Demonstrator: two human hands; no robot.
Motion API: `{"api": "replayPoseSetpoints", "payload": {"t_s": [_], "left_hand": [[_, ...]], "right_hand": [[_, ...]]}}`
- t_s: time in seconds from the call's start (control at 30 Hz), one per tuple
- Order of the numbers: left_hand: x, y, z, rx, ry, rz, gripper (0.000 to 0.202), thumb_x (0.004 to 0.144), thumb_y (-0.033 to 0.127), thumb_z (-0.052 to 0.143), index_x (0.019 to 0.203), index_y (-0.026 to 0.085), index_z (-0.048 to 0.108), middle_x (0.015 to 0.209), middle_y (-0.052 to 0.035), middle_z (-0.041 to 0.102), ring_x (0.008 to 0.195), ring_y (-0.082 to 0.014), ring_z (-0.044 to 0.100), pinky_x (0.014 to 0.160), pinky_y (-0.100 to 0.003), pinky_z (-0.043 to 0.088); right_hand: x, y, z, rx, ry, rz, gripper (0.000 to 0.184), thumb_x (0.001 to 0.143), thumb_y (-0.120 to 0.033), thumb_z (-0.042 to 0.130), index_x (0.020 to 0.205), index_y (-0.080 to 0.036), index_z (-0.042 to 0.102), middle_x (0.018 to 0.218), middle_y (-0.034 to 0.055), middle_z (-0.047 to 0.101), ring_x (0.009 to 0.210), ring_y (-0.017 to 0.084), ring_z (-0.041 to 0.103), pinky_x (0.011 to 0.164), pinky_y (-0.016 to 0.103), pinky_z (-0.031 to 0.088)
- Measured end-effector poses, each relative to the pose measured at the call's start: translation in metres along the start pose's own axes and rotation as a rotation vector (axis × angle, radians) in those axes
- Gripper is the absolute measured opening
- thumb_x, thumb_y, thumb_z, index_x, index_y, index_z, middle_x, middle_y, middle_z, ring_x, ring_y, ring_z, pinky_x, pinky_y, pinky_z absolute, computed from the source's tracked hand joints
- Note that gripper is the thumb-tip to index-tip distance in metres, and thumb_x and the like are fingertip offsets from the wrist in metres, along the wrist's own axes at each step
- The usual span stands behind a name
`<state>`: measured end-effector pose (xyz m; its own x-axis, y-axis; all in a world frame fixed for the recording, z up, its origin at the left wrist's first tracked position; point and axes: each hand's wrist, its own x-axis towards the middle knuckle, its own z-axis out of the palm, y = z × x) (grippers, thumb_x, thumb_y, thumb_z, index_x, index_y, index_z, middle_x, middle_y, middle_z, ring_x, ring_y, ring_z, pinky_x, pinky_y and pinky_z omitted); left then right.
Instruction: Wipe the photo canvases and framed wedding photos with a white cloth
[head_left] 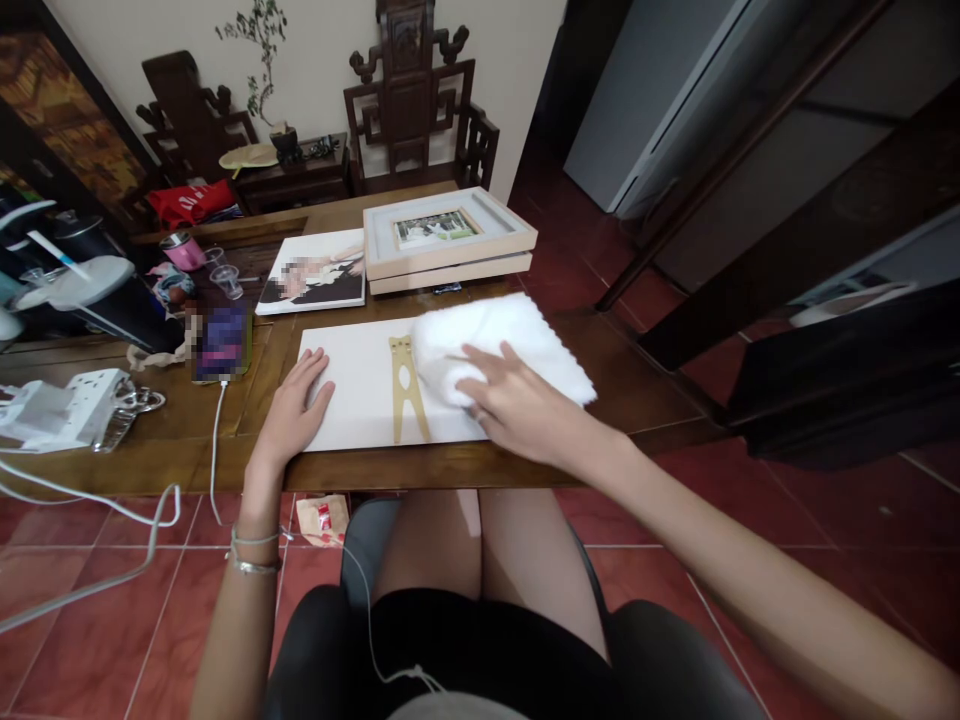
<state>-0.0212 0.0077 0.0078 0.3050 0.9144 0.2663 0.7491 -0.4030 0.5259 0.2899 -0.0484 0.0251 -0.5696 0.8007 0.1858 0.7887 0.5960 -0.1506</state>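
Head view: the cloth (517, 335) lies on the board (360, 390) under the flat, ungripping fingers of the right hand (514, 405) — the left hand (295, 405), splayed and empty, pins the board — so light, even strokes would suit best.

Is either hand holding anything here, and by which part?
Nothing is gripped. The left hand lies flat on the left edge of the white board; the right hand presses open-fingered on the near part of the white cloth.

A dark wooden table (660, 390). At its near edge lies a white board (360, 390), a white cloth (525, 335) draped over its right end. Behind sit a print (311, 270) and two stacked frames (450, 245); leftward, a phone (223, 345) and power strip (67, 405).
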Motion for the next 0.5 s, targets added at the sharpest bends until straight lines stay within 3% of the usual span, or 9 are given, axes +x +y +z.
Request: {"api": "replayPoseSetpoints", "payload": {"t_s": [0.13, 0.23, 0.33, 0.5], "left_hand": [[0.0, 0.0, 0.0, -0.01, -0.004, 0.005, 0.049, 0.095, 0.04, 0.046, 0.136, 0.014, 0.056, 0.151, -0.0135, 0.047, 0.145, -0.0253, 0.036, 0.121, -0.047, 0.027], [-0.001, -0.001, 0.002, -0.004, -0.01, 0.014, 0.05, 0.096, 0.041, 0.045, 0.137, 0.015, 0.055, 0.151, -0.0129, 0.046, 0.146, -0.0254, 0.035, 0.121, -0.048, 0.027], [0.0, -0.004, 0.003, 0.002, -0.011, 0.033, 0.051, 0.097, 0.042, 0.044, 0.138, 0.014, 0.054, 0.152, -0.0136, 0.046, 0.146, -0.0254, 0.034, 0.121, -0.048, 0.027], [0.0, -0.01, 0.005, -0.013, -0.007, 0.035, 0.051, 0.097, 0.04, 0.043, 0.138, 0.013, 0.054, 0.152, -0.0138, 0.045, 0.146, -0.0244, 0.034, 0.121, -0.047, 0.026]], "right_hand": [[-0.055, -0.045, -0.006, 0.046, 0.044, -0.028, 0.03, 0.07, -0.005, 0.055, 0.092, -0.02, 0.07, 0.142, 0.0146, 0.055, 0.141, 0.038, 0.037, 0.112, 0.066, 0.031], [-0.068, -0.055, -0.013, 0.067, 0.033, -0.07, 0.03, 0.069, -0.002, 0.051, 0.085, -0.02, 0.069, 0.145, 0.0149, 0.053, 0.142, 0.037, 0.036, 0.11, 0.066, 0.035], [-0.051, -0.044, -0.021, 0.078, 0.009, -0.056, 0.031, 0.072, 0.001, 0.046, 0.082, -0.019, 0.068, 0.142, 0.0159, 0.055, 0.138, 0.035, 0.043, 0.108, 0.064, 0.038], [0.013, -0.009, -0.021, 0.039, -0.013, 0.068, 0.027, 0.082, -0.003, 0.042, 0.09, -0.014, 0.065, 0.127, 0.0241, 0.061, 0.133, 0.037, 0.047, 0.104, 0.063, 0.038]]}}
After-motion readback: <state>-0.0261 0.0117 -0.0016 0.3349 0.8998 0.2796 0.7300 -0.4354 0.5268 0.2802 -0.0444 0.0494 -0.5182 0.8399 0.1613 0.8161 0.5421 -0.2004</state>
